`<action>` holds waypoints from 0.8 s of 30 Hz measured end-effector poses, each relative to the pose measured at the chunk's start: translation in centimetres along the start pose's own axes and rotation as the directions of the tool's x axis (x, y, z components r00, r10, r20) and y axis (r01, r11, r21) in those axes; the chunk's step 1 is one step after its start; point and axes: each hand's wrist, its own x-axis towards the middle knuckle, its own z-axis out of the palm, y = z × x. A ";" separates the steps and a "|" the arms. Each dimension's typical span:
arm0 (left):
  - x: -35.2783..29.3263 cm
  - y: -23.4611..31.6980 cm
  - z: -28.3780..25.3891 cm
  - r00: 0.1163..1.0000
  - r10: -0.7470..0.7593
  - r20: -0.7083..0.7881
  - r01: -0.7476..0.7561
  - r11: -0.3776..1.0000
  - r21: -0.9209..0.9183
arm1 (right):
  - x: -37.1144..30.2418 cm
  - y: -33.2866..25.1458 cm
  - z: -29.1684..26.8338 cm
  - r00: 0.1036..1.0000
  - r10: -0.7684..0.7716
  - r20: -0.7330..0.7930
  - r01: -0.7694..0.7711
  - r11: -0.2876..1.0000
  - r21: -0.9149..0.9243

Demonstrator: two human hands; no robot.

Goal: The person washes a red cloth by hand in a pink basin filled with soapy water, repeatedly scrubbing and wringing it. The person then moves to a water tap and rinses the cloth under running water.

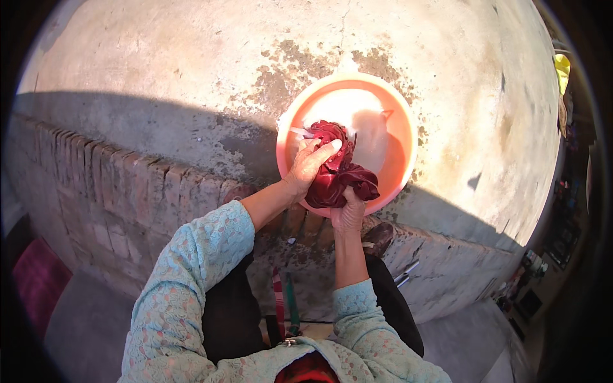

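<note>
A dark red wet cloth (335, 182) is bunched up over the near left part of a round orange-pink basin (410, 137). My left hand (310, 165) grips the cloth from its left side, thumb laid across the top. Below and to the right, my right hand (349, 209) is closed round the cloth's lower end at the basin's near rim. Pale, cloudy water (367, 131) shows in the basin beyond the cloth. Something whitish (300, 132) sticks out beside my left fingers; I cannot make out what it is.
The basin stands on a concrete floor (460, 76) with damp patches around it. A raised brick edge (147, 185) runs across in front of my legs. Various small items (533, 263) lie at the far right, with a yellow thing (562, 71) above them. A dark pink cloth (39, 284) is at the lower left.
</note>
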 end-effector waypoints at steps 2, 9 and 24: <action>0.6 0.4 -0.2 0.991 -0.074 -0.113 0.068 0.996 -0.060 | -1.1 2.2 1.1 0.974 -0.221 0.046 0.223 0.911 -0.346; -1.0 -0.9 -0.6 0.992 -0.071 0.104 0.051 0.982 0.181 | 5.3 -0.1 -2.0 0.863 -0.496 0.095 0.398 0.554 -0.731; -2.2 0.6 -5.4 0.918 -0.356 -0.173 0.396 0.807 0.439 | 13.0 2.3 -9.4 0.958 0.011 0.287 0.225 -0.654 -0.723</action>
